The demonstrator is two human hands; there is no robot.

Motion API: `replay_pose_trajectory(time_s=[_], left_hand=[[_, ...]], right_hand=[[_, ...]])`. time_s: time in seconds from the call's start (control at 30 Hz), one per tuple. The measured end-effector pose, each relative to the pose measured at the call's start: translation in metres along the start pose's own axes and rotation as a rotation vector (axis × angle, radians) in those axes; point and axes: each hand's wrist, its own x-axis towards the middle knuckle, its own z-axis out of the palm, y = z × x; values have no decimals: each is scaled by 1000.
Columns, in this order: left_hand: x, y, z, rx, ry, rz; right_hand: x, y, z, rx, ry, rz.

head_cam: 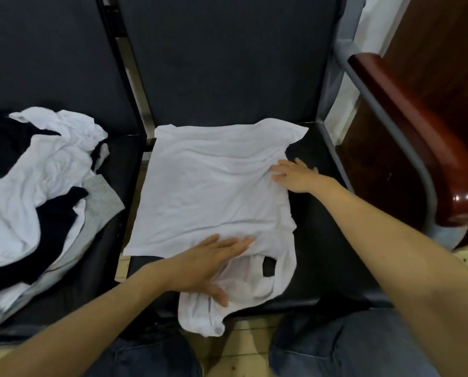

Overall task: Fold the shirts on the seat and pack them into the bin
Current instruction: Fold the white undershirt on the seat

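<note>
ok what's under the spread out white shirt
The white shirt lies on the black seat, visible beside it. The left hand and right hand rest flat on top. Anything else beneath is covered.

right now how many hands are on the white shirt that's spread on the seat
2. The left hand lies flat on the white shirt near its collar, at the near edge; the right hand rests with straight fingers on its right edge.

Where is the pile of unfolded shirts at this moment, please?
In the head view, the pile lies on the left seat, just left of the white shirt spread on the right seat.
</note>
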Motion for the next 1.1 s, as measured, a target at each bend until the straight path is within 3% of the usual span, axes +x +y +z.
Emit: replay_pose_trajectory(time_s=[0.03,0.1,0.17,0.23,0.33,0.4,0.5,0.57,0.7,0.83,0.9,1.03,1.1], left_hand=[[-3,0,-5,-124,68,-28],[-3,0,-11,-340,361,-107],[7,-1,-11,-342,626,-222],[17,-3,-8,-222,639,-357],[24,-6,6,-2,333,-532],[28,-4,7,-20,243,-581],[37,-8,-5,-122,236,-586],[33,-10,-11,-156,341,-571],[-13,22,11,-203,795,-566],[-58,68,77,-179,1051,-798],[-65,88,102,-418,1104,-918],[-59,114,110,-1305,1166,-1079],[-56,113,115,-1451,1146,-1046]], right_hand=[[0,-3,3,28,31,-30],[-13,-9,14,123,178,-94],[-41,-13,27,222,351,-140],[-76,-16,43,244,404,-141],[-130,-21,69,234,196,-38],[-157,-24,89,351,89,-20],[-188,-29,112,594,106,-51],[-203,-32,116,794,173,-27],[-231,-34,122,1161,232,89],[-254,-39,141,1285,151,166],[-256,-45,149,1305,149,214],[-256,-57,150,1396,155,227],[-257,-59,146,1448,133,180]])
